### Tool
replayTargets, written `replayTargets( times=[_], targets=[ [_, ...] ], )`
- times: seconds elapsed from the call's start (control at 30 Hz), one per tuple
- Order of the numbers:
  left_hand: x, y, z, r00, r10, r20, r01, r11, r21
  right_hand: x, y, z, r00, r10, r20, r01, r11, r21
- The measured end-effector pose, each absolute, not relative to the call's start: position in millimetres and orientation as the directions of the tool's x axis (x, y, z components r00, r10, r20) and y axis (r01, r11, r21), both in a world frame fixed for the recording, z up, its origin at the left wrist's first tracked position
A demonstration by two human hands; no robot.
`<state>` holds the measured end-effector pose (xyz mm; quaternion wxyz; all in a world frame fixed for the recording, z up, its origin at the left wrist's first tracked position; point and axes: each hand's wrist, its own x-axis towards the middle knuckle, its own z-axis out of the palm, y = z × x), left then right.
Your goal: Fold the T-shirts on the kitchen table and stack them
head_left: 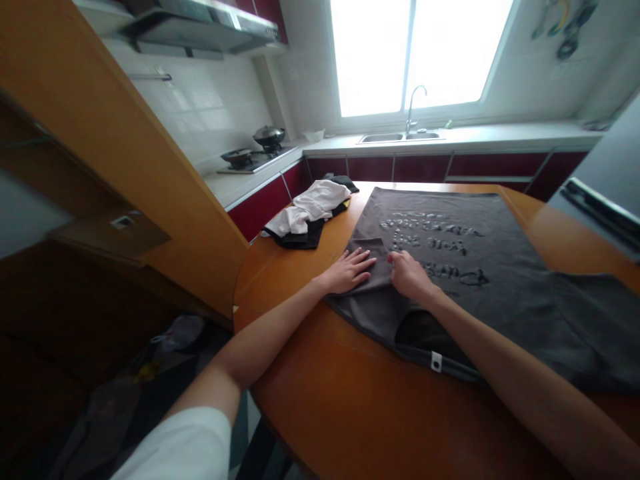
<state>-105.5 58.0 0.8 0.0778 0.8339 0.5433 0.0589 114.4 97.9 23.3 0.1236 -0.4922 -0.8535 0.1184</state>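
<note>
My left hand (347, 272) lies flat, fingers spread, pinning the grey T-shirt (480, 267)'s folded sleeve on the table (350, 400), right hand (407, 273) pinching cloth at 3 o'clock to tension it.

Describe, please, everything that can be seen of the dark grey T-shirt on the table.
The dark grey T-shirt lies spread flat on the orange-brown wooden table, its neck opening nearest the person, with a small white tag at the collar. It looks like soft knit cloth. Raised lettering runs across its middle, too blurred to read. The sleeve on the left is folded in over the body. The left hand lies flat, palm down, on that fold; the right hand presses the cloth beside it. The hem reaches toward the table's far edge.
</note>
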Motion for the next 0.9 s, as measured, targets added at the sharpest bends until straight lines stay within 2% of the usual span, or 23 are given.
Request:
replayTargets(
  times=[0.07,0.17,0.23,0.3,0.4,0.5,0.57,0.63,0.67,0.73,0.83,0.9],
  targets=[
    [-105.7,57.9,4.0,0.401,0.916,0.021,0.9,-0.398,0.178,113.5,89.6,24.6,-0.483,0.873,0.075,0.846,0.487,-0.219],
    [-107.2,57.8,8.7,0.386,0.915,0.119,0.898,-0.402,0.178,107.9,80.3,26.3,-0.495,0.84,0.222,0.837,0.53,-0.139],
    [-107.4,57.0,8.5,0.375,0.913,0.164,0.899,-0.401,0.178,102.9,78.2,21.5,-0.556,0.764,0.328,0.769,0.623,-0.146],
    [-106.6,55.4,4.9,0.375,0.918,0.129,0.904,-0.393,0.17,98.4,79.3,10.5,-0.607,0.707,0.363,0.709,0.688,-0.155],
    [-106.1,52.7,-2.8,0.373,0.928,0.01,0.916,-0.37,0.154,95.4,83.8,-10.2,-0.63,0.731,0.263,0.714,0.678,-0.174],
    [-109.1,51.7,-7.0,0.362,0.931,-0.044,0.923,-0.352,0.157,96.4,86.3,-18.3,-0.622,0.76,0.187,0.732,0.649,-0.206],
    [-111.9,51.9,-7.4,0.355,0.933,-0.053,0.926,-0.344,0.154,97.7,84.3,-11.7,-0.586,0.769,0.258,0.736,0.637,-0.229],
    [-113.7,52.2,-6.6,0.349,0.935,-0.059,0.931,-0.338,0.139,98.5,78.4,1.3,-0.575,0.732,0.365,0.688,0.674,-0.268],
    [-114.1,52.2,-5.9,0.351,0.934,-0.068,0.931,-0.34,0.129,98.5,74.0,8.3,-0.609,0.68,0.408,0.623,0.729,-0.285],
    [-114.3,52.1,-4.2,0.366,0.926,-0.098,0.929,-0.356,0.104,97.8,63.1,19.1,-0.748,0.494,0.444,0.401,0.869,-0.29],
    [-114.4,51.9,-1.8,0.366,0.92,-0.139,0.93,-0.356,0.093,95.6,46.2,23.0,-0.919,0.174,0.353,0.079,0.961,-0.266],
    [-115.1,51.8,-0.9,0.349,0.925,-0.151,0.936,-0.335,0.107,94.3,38.7,20.5,-0.961,0.081,0.263,0.008,0.964,-0.267]
  ],
)
